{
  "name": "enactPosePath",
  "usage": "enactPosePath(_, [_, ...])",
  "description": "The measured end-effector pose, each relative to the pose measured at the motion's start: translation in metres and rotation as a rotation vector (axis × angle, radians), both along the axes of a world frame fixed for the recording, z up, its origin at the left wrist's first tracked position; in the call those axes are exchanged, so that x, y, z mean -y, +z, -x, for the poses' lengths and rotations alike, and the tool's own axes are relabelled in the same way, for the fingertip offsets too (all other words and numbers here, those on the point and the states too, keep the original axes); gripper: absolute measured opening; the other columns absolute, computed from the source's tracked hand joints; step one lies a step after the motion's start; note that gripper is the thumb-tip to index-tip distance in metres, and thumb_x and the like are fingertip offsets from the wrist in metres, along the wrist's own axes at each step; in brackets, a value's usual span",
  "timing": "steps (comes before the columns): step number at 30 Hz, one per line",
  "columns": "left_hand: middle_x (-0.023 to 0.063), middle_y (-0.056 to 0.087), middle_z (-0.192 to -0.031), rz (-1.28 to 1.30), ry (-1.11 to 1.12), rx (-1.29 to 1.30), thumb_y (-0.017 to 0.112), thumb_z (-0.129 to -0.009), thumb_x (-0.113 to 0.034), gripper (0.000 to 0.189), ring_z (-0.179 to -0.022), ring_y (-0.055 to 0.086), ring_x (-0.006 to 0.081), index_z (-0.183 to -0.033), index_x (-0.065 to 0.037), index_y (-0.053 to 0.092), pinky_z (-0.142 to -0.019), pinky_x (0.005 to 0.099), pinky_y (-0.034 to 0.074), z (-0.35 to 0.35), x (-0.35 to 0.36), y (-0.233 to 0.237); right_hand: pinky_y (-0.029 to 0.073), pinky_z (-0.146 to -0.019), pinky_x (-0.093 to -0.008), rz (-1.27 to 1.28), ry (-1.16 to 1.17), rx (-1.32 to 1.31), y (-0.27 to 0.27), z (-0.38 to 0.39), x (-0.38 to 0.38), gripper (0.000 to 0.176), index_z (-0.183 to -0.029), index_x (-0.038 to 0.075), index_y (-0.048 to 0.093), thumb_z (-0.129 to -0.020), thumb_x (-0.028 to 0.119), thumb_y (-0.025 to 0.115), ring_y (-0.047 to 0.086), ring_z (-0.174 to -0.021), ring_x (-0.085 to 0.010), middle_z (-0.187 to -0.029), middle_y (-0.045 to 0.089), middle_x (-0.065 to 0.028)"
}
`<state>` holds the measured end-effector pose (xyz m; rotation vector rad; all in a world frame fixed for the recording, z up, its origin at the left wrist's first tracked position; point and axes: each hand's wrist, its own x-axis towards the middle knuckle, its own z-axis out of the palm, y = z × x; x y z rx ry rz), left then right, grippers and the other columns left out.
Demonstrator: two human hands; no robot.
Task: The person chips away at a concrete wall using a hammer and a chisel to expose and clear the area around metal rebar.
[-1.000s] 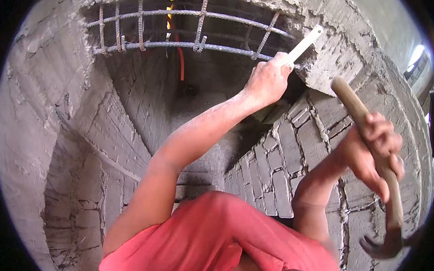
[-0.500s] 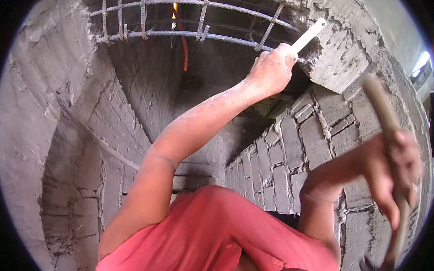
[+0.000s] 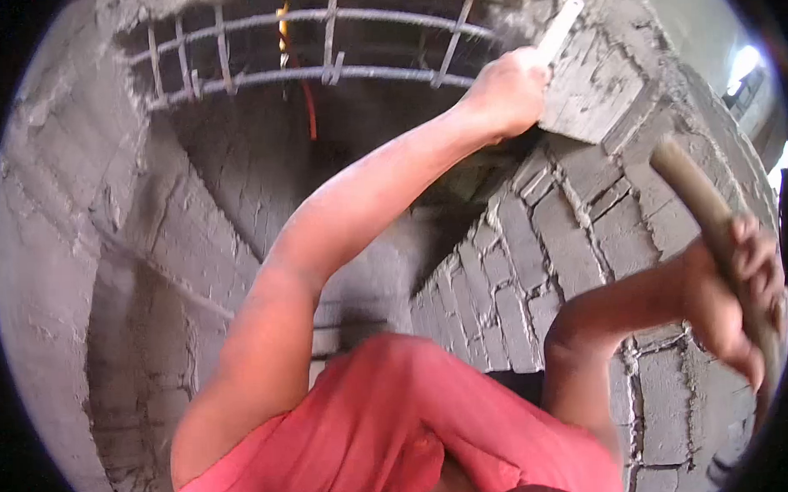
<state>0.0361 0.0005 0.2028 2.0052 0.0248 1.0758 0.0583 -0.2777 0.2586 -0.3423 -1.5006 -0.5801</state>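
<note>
Steel rods point(image 3: 258, 77) lay bare across the gap, with a red cord point(image 3: 310, 114) hanging near them; toward the left, that stretch looked opened up. The rods barred the gap. The left hand point(image 3: 508, 94), clenched around a pale bar point(image 3: 562, 29), was at the gap's right end, where rough concrete point(image 3: 588, 92) stood unbroken beside it. Bricks point(image 3: 515, 242) lined the wall below. Farthest right, the right hand point(image 3: 717, 308) gripped a hammer point(image 3: 696, 188) by its handle, apart from the bar.
</note>
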Motion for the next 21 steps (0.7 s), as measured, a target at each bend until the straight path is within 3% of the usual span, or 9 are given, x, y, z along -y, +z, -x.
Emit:
enactPosePath(2, [0.0291,0.063,-0.098,-0.107,0.028,0.091,0.045,-0.098,-0.02,0.027,-0.094,0.061,0.0465,-0.108,0.0,0.06,-0.083,0.0482,0.049,-0.017,-0.014,-0.018,0.038,-0.067,-0.0415,-0.06,-0.043,0.029,-0.016,0.012,0.018,0.069,-0.103,0.022,0.063,-0.076,0.084,0.053,0.042,-0.069,-0.0178,-0.084,0.045,0.0019])
enactPosePath(5, [0.0296,0.059,-0.116,-0.116,0.074,-0.009,0.047,-0.099,-0.019,0.033,-0.105,0.058,0.0481,-0.128,-0.003,0.05,-0.091,0.0526,0.048,0.004,-0.001,-0.043,0.042,-0.062,-0.0369,-0.055,-0.221,-0.035,-0.06,0.034,0.01,0.062,-0.114,0.017,0.059,-0.089,0.072,0.05,0.041,-0.063,-0.0155,-0.083,0.042,0.0007])
enactPosePath(12, [0.0287,0.062,-0.109,-0.012,0.121,-0.025,0.049,-0.099,-0.018,0.038,-0.104,0.059,0.0484,-0.135,-0.006,0.047,-0.087,0.051,0.049,0.02,0.009,-0.052,0.049,-0.055,-0.0376,0.022,-0.001,-0.336,-0.133,0.025,-0.036,0.061,-0.117,0.015,0.046,-0.092,0.071,0.043,0.049,-0.057,-0.018,-0.074,0.044,-0.0042])
enactPosePath(17, [0.0282,0.061,-0.113,-0.007,0.118,0.016,0.05,-0.099,-0.018,0.038,-0.109,0.058,0.0478,-0.136,-0.006,0.047,-0.09,0.0501,0.049,0.007,-0.002,-0.053,0.049,-0.051,-0.0349,0.052,0.097,-0.482,-0.141,0.004,-0.055,0.058,-0.115,0.015,0.042,-0.095,0.07,0.039,0.047,-0.052,-0.0167,-0.072,0.043,-0.0051])
enactPosePath(21, [0.0282,0.06,-0.117,-0.056,0.086,-0.026,0.049,-0.1,-0.021,0.04,-0.112,0.057,0.0476,-0.136,-0.005,0.045,-0.091,0.0506,0.048,0.004,-0.003,-0.047,0.045,-0.049,-0.03,0.086,-0.009,-0.598,-0.114,-0.014,-0.061,0.06,-0.112,0.017,0.044,-0.092,0.074,0.039,0.046,-0.053,-0.0139,-0.073,0.044,-0.0028])
